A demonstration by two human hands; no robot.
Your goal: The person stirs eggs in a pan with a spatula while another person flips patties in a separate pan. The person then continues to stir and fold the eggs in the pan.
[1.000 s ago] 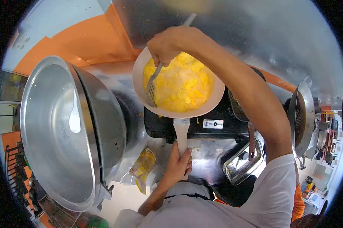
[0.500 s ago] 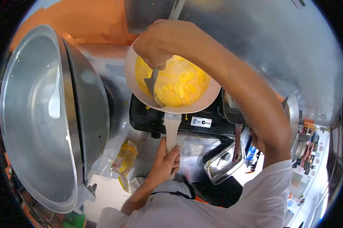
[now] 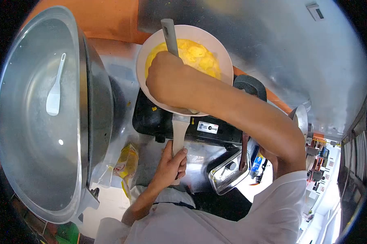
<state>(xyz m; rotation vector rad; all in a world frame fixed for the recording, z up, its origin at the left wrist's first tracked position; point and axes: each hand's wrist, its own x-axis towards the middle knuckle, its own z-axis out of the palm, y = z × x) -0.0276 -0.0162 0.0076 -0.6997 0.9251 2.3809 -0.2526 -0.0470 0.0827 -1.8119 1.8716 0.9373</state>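
My left hand (image 3: 172,166) is closed round the light handle (image 3: 180,132) of a pale pink frying pan (image 3: 225,53). Yellow egg mixture (image 3: 197,57), partly set in folds, covers the pan's bottom. Over the pan's near left side, my right hand (image 3: 167,77) grips a grey spatula (image 3: 170,36), whose handle end sticks up past the fist. Hand and forearm hide most of the spatula's blade. Beneath the pan is a black portable stove (image 3: 151,118).
A large metal pot (image 3: 33,154) at the left holds a white rice paddle (image 3: 55,95). Near it lies a yellow plastic packet (image 3: 127,162). Right of the pan handle are a metal tray (image 3: 230,175) with a lid and a small dark pan with a brown handle (image 3: 244,152).
My right hand has moved toward the near side of the pan, and the spatula handle now leans the other way. The egg looks more gathered into folds. My left hand keeps the pan handle.
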